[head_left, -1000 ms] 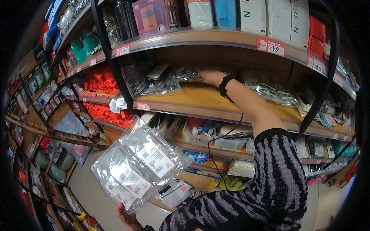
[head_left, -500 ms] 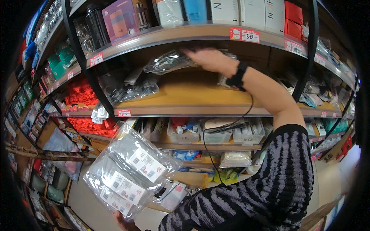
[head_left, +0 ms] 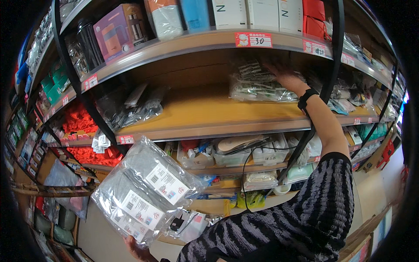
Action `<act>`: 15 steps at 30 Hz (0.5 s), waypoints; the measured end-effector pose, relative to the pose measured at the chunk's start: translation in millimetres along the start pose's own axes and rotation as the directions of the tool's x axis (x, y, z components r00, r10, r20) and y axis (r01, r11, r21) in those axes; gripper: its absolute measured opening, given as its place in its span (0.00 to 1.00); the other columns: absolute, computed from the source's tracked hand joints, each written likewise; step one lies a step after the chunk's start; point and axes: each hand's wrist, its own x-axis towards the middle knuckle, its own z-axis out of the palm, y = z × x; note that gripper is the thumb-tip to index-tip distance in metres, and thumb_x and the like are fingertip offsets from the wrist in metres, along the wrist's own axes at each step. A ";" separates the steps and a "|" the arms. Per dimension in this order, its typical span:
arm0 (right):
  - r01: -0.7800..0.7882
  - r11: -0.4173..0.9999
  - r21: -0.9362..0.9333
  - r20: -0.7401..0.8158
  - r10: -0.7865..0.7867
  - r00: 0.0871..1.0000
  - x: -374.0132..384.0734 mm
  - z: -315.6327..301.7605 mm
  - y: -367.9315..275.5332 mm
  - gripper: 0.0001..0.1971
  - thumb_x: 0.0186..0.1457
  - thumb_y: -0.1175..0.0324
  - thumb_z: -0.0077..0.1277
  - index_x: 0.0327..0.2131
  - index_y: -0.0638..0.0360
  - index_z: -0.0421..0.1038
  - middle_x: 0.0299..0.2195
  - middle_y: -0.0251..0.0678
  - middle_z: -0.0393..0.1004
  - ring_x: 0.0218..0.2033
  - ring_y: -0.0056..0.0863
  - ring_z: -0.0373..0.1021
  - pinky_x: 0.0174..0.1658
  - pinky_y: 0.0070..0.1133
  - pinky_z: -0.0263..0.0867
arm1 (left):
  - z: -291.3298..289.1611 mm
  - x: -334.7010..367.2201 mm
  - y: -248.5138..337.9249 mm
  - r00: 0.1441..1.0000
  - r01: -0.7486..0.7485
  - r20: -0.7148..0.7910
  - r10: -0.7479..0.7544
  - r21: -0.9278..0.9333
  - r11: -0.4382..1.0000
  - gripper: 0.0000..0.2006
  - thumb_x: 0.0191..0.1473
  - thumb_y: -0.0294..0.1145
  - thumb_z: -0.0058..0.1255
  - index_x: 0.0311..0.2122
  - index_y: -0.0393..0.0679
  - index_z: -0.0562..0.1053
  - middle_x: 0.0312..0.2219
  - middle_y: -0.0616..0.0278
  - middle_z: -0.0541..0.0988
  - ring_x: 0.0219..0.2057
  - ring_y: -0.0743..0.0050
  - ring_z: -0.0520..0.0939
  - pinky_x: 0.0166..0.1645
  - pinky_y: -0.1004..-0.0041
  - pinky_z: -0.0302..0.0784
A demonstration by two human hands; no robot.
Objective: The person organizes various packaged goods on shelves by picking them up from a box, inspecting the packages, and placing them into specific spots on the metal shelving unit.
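My left hand (head_left: 136, 248), low in the view, is closed on the lower edge of some clear plastic bags of grey folded fabric (head_left: 131, 181) with white barcode labels. The bags are held up at a tilt in front of the lower shelves. My right hand (head_left: 286, 77) reaches into the middle shelf and lies over a pile of flat, clear plastic packets (head_left: 253, 83). Its fingers stretch over the top of the packets, partly in shadow. What the packets contain is hard to make out.
Above hangs the edge of an upper shelf (head_left: 187, 45) with boxes and price tags. Dark bagged goods (head_left: 142, 109) lie at the shelf's left. A black upright post (head_left: 334, 56) stands beside my right arm. Plastic bins (head_left: 192, 157) and a dark cable (head_left: 243, 183) are below.
My right hand has moved right along the middle shelf, and clear packets that lay near its centre are now piled at the right. The view has shifted slightly; my left hand still holds the bags.
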 end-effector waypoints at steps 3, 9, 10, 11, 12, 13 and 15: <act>-0.203 0.863 0.462 0.236 0.101 0.967 -2.4 -1.2 7.9 0.27 0.53 0.71 0.33 0.57 0.38 0.42 0.58 0.37 0.42 0.58 0.40 0.40 0.59 0.32 0.37 | 5.7 7.2 -1.8 1.000 -0.003 0.005 0.002 0.045 0.999 0.24 0.47 0.41 0.40 0.48 0.36 0.60 0.43 0.54 0.67 0.44 0.59 0.69 0.46 0.59 0.66; 0.042 0.894 0.446 -0.057 -0.019 0.998 4.3 24.1 2.5 0.32 0.41 0.75 0.48 0.53 0.48 0.51 0.51 0.42 0.53 0.52 0.41 0.51 0.54 0.31 0.49 | 30.9 20.1 -7.2 0.997 -0.009 -0.075 0.016 0.084 0.996 0.24 0.45 0.36 0.41 0.48 0.37 0.57 0.39 0.54 0.68 0.41 0.61 0.71 0.42 0.61 0.71; -0.037 0.862 0.506 0.048 0.015 0.999 1.0 13.5 1.4 0.35 0.38 0.74 0.52 0.53 0.49 0.51 0.50 0.41 0.55 0.51 0.41 0.52 0.54 0.31 0.49 | 60.6 16.0 0.4 0.999 0.027 -0.048 -0.026 0.019 0.999 0.27 0.43 0.33 0.43 0.50 0.37 0.53 0.35 0.54 0.68 0.40 0.63 0.72 0.39 0.61 0.73; -0.040 0.864 0.502 0.052 0.016 0.998 0.6 9.6 3.3 0.35 0.38 0.74 0.52 0.53 0.49 0.51 0.50 0.41 0.55 0.51 0.41 0.52 0.54 0.31 0.49 | 74.8 12.2 2.6 0.999 0.032 -0.044 -0.031 0.017 0.999 0.27 0.43 0.33 0.43 0.50 0.37 0.53 0.35 0.54 0.68 0.40 0.63 0.72 0.39 0.61 0.73; -0.031 0.868 0.495 0.101 -0.022 0.995 2.3 9.4 4.9 0.36 0.41 0.68 0.51 0.55 0.44 0.45 0.53 0.41 0.48 0.54 0.42 0.46 0.56 0.32 0.45 | 86.3 9.4 5.3 1.000 0.023 -0.017 -0.022 0.054 0.998 0.29 0.43 0.33 0.43 0.51 0.38 0.51 0.35 0.55 0.67 0.39 0.64 0.71 0.39 0.61 0.73; -0.021 0.872 0.488 0.149 -0.060 0.987 3.3 8.6 5.7 0.38 0.44 0.63 0.50 0.57 0.40 0.39 0.57 0.42 0.42 0.57 0.43 0.41 0.58 0.33 0.41 | 91.0 7.6 6.2 1.000 0.012 0.010 -0.013 0.089 0.996 0.30 0.43 0.33 0.43 0.52 0.39 0.48 0.35 0.55 0.66 0.39 0.65 0.71 0.39 0.61 0.73; -0.054 0.886 0.460 0.153 -0.019 0.988 1.8 -5.7 0.6 0.39 0.44 0.62 0.51 0.57 0.41 0.39 0.57 0.42 0.41 0.57 0.44 0.40 0.58 0.34 0.40 | 85.5 12.3 6.9 1.000 0.029 -0.009 -0.029 0.097 0.995 0.32 0.43 0.33 0.43 0.53 0.39 0.47 0.34 0.58 0.66 0.37 0.68 0.71 0.39 0.62 0.73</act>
